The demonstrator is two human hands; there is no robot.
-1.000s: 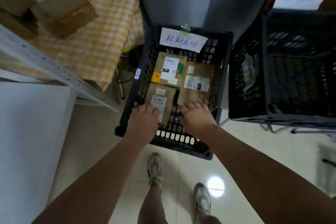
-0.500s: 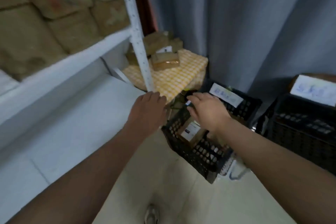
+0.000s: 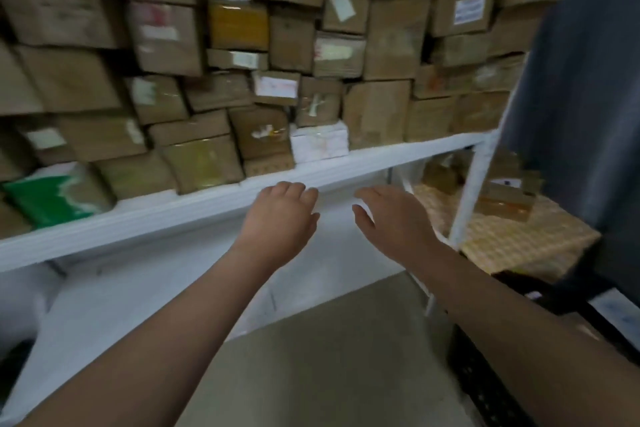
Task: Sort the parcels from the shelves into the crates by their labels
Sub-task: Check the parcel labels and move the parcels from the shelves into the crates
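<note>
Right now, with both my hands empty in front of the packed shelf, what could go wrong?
The cardboard parcels are piled unevenly, several layers high. Pulling a low one, such as the white parcel just beyond your left hand and right hand, might bring those above down. The black crate sits low at your right, so you could trip when turning.

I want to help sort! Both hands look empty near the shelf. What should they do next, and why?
Probably reach forward and take one parcel, perhaps the small white box on the white metal shelf. The left hand and right hand are open, empty, just before its edge, near that box.
</note>
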